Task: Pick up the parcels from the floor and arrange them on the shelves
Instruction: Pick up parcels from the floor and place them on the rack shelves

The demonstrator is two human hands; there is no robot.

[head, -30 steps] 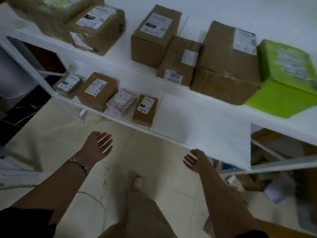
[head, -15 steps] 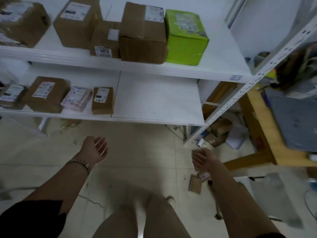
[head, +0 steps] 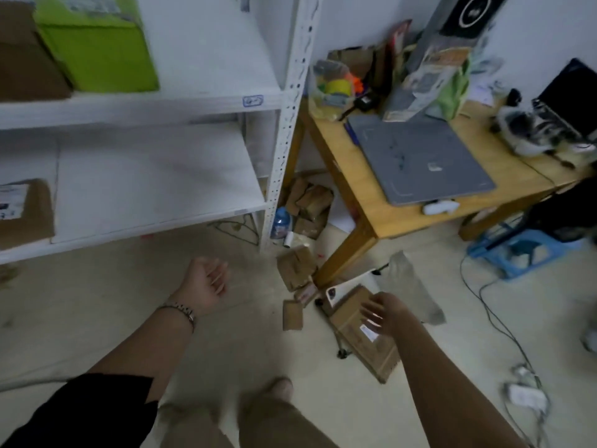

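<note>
The right hand [head: 382, 313] hung with its fingers spread apart and empty over a flat brown parcel [head: 363, 334] that lay on the floor [head: 97, 318], just beside the foot of the wooden table leg [head: 347, 253]; whether the fingertips touched the cardboard I could not tell, because the picture was blurred. The left hand [head: 205, 286] was also empty, loosely open with the fingers a little curled, held in the air above bare floor in front of the lower shelf [head: 155, 182]. Between the two hands a small brown parcel [head: 292, 315] lay on the floor, and behind it a bigger crumpled one [head: 295, 268] leaned near the table leg and the white shelf post [head: 284, 130]. More cartons [head: 310, 205] were piled under the table near the wall. The step in hand seemed to be the grasp of the flat parcel. To do it well, the hand should probably go to a long edge, slide the fingers under it and lift it level, since a thin black stand or cable [head: 340, 349] lay close to its left side and could catch. The right half of the lower shelf was free, up to its front edge, so the parcel could go there; a labelled box [head: 26, 211] stood at its left end, and a green box [head: 97, 50] on the shelf above.
</note>
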